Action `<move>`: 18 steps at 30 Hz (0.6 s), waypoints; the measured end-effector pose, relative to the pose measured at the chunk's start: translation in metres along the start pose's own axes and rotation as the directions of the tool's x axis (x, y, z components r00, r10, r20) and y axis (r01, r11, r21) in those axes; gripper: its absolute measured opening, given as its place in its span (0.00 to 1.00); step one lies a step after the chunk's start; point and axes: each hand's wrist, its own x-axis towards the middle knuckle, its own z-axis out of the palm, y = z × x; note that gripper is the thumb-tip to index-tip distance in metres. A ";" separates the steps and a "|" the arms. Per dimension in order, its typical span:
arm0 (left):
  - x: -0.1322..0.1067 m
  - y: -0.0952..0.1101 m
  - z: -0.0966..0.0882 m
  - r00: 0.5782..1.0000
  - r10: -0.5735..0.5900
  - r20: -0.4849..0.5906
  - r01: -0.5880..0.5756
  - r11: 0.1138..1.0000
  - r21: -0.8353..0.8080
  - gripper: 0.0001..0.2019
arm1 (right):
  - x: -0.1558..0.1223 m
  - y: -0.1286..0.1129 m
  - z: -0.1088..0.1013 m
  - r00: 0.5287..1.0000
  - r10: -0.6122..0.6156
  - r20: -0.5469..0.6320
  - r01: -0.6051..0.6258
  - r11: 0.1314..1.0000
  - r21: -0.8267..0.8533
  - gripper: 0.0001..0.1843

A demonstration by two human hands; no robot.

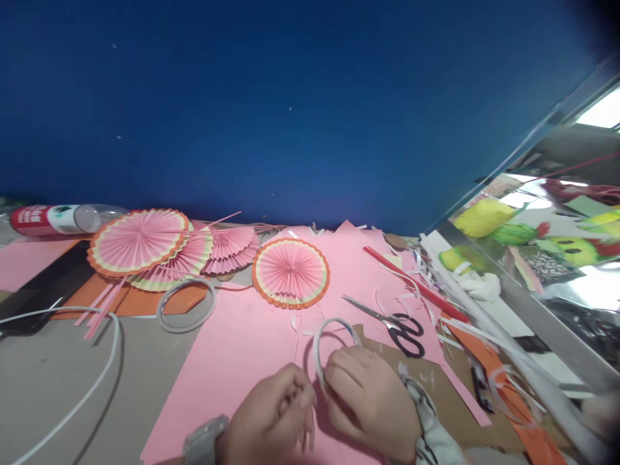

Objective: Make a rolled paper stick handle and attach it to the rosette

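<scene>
My right hand [371, 400] is closed around the lower part of a thin whitish tape roll [317, 345], which stands tilted above the pink paper sheet [227, 361]. Close to its left, my left hand [274, 410] has its fingers curled in a pinch; whatever lies between them is hidden. A pleated pink paper rosette [290, 274] with a cream and orange rim lies beyond both hands. Black-handled scissors [404, 329] rest half open to the right of the tape roll. A second tape roll [209, 310] lies flat at the left.
More paper rosettes [138, 242] overlap at the left, near a plastic bottle [43, 219] and a black flat device [43, 287]. A white cable [109, 374] loops nearby. Red strips [431, 297], paper scraps and a cutter knife [482, 384] lie right. A blue panel [290, 110] stands behind.
</scene>
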 end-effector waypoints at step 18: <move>0.008 0.027 -0.002 0.980 0.149 0.133 -0.198 0.819 0.539 0.06 | 0.006 0.004 0.018 0.912 0.387 0.135 -0.373 0.920 -0.122 0.13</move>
